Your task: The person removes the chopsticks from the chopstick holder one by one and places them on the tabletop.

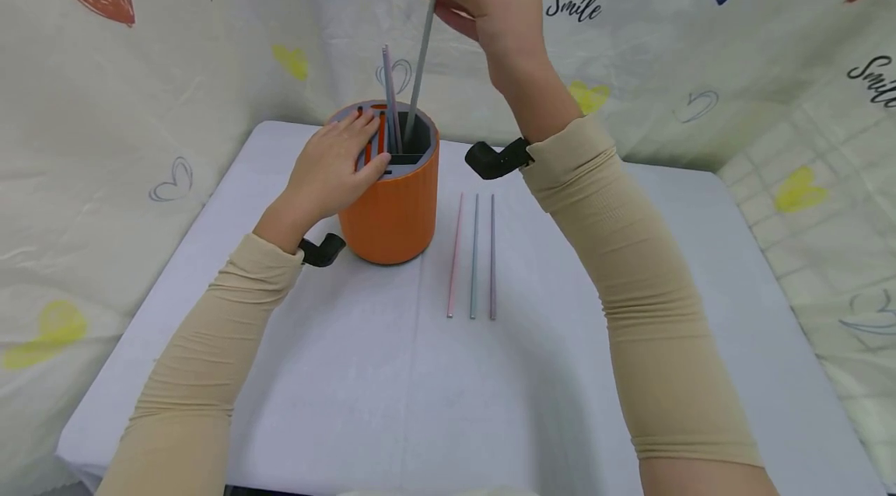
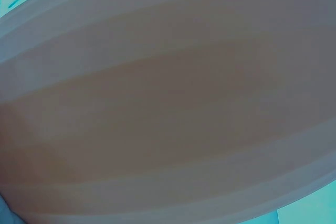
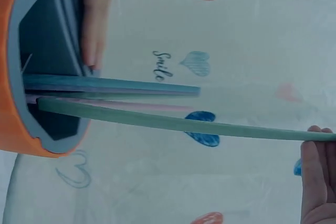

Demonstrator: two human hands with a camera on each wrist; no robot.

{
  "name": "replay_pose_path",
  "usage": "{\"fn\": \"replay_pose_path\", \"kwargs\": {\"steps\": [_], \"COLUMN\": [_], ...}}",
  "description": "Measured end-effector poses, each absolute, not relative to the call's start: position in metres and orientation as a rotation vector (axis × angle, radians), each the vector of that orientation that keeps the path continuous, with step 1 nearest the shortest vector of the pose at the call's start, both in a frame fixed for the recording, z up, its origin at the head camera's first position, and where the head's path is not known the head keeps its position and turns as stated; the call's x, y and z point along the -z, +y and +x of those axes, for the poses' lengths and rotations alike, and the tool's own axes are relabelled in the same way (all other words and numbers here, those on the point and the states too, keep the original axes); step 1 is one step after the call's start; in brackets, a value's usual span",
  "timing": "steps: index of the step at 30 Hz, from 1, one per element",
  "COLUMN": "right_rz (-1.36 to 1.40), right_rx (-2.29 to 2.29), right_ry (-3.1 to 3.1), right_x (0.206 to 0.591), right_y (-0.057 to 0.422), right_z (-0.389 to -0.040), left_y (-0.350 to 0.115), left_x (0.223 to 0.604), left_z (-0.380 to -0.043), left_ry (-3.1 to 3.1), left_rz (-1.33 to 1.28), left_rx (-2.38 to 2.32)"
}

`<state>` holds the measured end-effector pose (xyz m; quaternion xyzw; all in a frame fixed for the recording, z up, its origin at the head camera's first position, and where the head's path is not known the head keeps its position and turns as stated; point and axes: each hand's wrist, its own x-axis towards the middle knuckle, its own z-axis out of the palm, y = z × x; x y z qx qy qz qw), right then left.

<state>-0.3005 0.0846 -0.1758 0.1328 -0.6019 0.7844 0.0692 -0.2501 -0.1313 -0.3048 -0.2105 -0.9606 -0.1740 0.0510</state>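
From my remote station, I see a patterned sheet (image 1: pixel 231 37) behind the orange holder (image 1: pixel 392 220) and a white table (image 1: pixel 392 379) under it. The left hand (image 1: pixel 334 158) rests on the holder's top, fingers extended, gripping nothing that I can see. Above the holder and to its right, the right hand (image 1: pixel 493 10) pinches the upper part of a green stick (image 1: pixel 424 45), whose lower end is inside the holder's open compartment.

I judge that a sideways swing of that high pinch could snag the sticks (image 3: pixel 110 84) standing beside it or make the green one slip; uneven pressure from the left hand could tip the holder.

I count one holder, two hands, one pinched stick, at least three others standing in the holder, overlapping too much for certainty, and three lying to its right and nearer me: one pink (image 1: pixel 455 255), one blue (image 1: pixel 474 255), one purple (image 1: pixel 493 255)
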Motion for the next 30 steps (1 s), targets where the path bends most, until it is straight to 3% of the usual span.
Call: {"fn": "replay_pose_path", "kwargs": {"steps": [8,15,21,30], "right_rz": [0.425,0.246,-0.018,-0.324], "right_rx": [-2.397,-2.546,-2.599,-2.62], "right_ry": [-1.523,-1.452,-1.633,-1.865], "right_x": [0.145,0.149,0.181,0.259], "right_y": [0.116,0.165,0.202,0.23], "right_z": [-0.275,-0.273,-0.282,-0.295], "left_y": [-0.133,-0.134,-0.133,-0.134], "left_x": [0.304,0.303,0.304,0.303], "left_z": [-0.249,-0.249,-0.25,-0.25], "left_ry": [-2.934,-2.944,-2.933,-2.937], "left_rz": [-0.636,-0.637,-0.642,-0.641], "left_rx": [0.525,0.519,0.519,0.523]}}
